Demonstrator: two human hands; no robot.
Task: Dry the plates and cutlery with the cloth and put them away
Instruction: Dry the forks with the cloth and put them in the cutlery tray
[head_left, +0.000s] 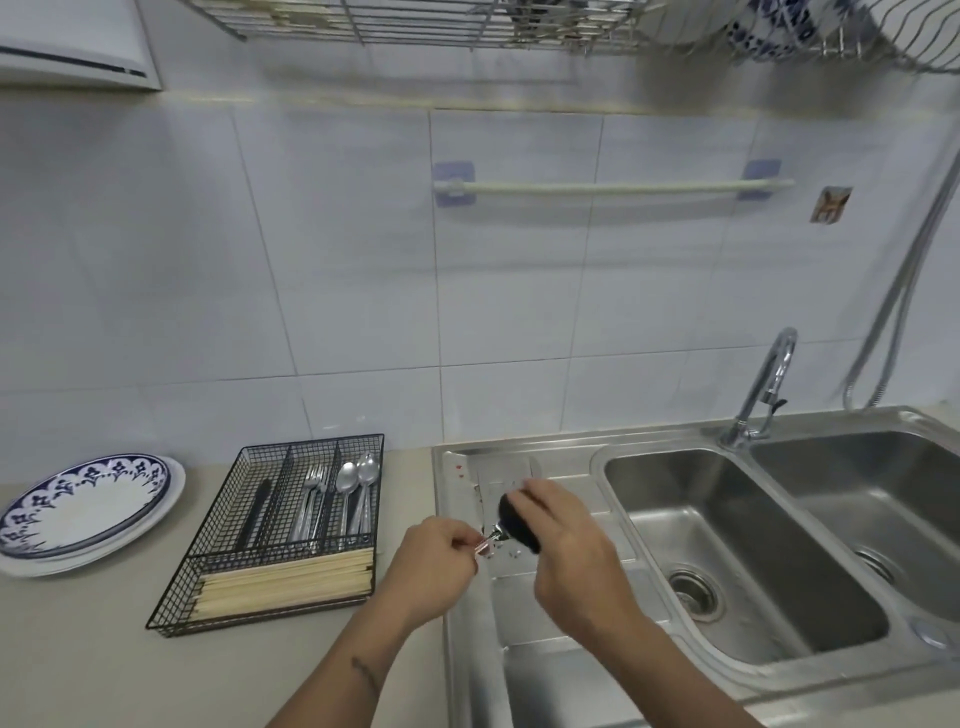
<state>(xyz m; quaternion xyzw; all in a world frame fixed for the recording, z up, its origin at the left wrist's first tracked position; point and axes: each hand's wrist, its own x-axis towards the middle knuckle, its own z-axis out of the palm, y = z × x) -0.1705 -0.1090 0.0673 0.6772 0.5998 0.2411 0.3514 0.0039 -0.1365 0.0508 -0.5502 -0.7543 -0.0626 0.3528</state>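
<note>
My left hand (434, 564) pinches the end of a metal piece of cutlery (491, 538) over the sink's draining board (561, 603). My right hand (563, 540) grips a dark cloth (517, 525) wrapped round the other end of that piece, which is hidden. A black wire cutlery tray (275, 530) on the counter holds spoons (358, 480), forks (311, 499), a dark utensil and pale chopsticks (285, 579). Two stacked plates, the top one blue-patterned (83, 506), lie at the far left.
A double steel sink (743, 561) with a tap (763, 384) fills the right side. A wall rail (613, 188) hangs on the tiles. Overhead runs a wire dish rack (415, 23) with blue-patterned crockery (763, 26) at its right end.
</note>
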